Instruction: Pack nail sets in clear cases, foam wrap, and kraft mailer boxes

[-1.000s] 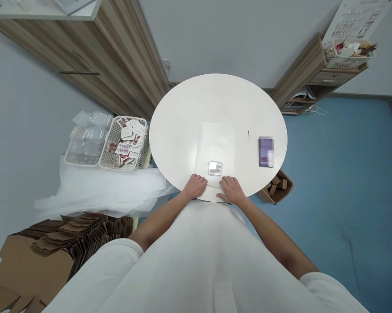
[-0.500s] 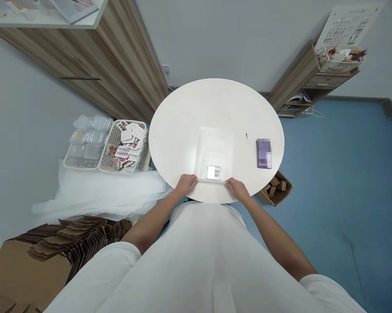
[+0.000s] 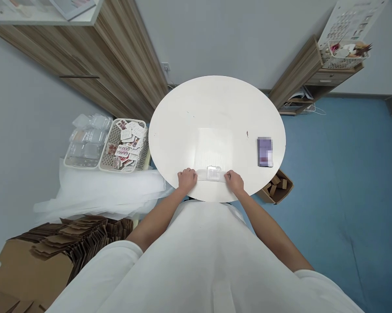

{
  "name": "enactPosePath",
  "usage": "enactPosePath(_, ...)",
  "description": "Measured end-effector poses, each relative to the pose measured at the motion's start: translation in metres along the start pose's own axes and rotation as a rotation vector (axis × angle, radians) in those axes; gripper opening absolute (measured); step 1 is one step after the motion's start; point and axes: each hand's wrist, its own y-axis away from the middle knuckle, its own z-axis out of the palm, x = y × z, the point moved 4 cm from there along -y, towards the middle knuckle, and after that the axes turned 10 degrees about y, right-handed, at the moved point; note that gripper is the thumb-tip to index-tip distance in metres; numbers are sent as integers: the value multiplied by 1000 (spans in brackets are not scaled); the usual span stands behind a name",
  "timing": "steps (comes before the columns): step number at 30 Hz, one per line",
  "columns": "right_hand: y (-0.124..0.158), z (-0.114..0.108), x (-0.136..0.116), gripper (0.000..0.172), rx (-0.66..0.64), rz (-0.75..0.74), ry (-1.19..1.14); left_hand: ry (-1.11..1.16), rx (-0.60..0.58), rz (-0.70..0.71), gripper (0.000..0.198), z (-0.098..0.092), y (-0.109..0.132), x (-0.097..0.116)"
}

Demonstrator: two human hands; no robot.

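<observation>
The near edge of the translucent sheet [image 3: 214, 145] has moved up the frame, its folded strip now lapping the lower part of the small clear case [image 3: 214, 168]. The case lies just below frame centre, on the worktop [image 3: 176, 113]. The left hand [image 3: 187, 180] and right hand [image 3: 235, 181], fingers curled, pinch opposite ends of the strip.

white table [image 3: 215, 102] | translucent sheet [image 3: 213, 145], part folded | purple item [image 3: 264, 152]
</observation>
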Motion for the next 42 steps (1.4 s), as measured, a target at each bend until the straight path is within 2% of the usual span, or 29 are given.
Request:
enactPosePath(4,2,1,-11,24,123,-72,196,-77,71,114,28,1,4,9)
enactPosePath(7,3,-2,-24,29,233,-252,354,-111,48,275,46,5,5,18)
enactPosePath(10,4,0,-36,33,191,-492,443,-133,-44,422,53,10,5,25)
enactPosePath(13,7,-1,-39,32,139,-589,461,-135,-93,485,50,11,6,28)
enactPosePath(17,9,-5,-38,24,113,-639,445,-119,-108,522,46,8,9,34)
enactPosePath(21,6,-5,-39,33,68,-674,443,-104,-114,520,40,9,7,42)
enactPosePath(27,1,-5,-43,28,23,-621,404,-74,-169,504,39,14,-3,46)
enactPosePath(32,7,-13,-42,32,-74,-598,320,-30,-181,551,41,6,2,46)
enactPosePath(36,15,-18,-39,35,-143,-594,259,-4,-251,566,37,1,8,48)
enactPosePath(42,21,-26,-37,26,-172,-569,146,61,-319,503,34,2,7,50)
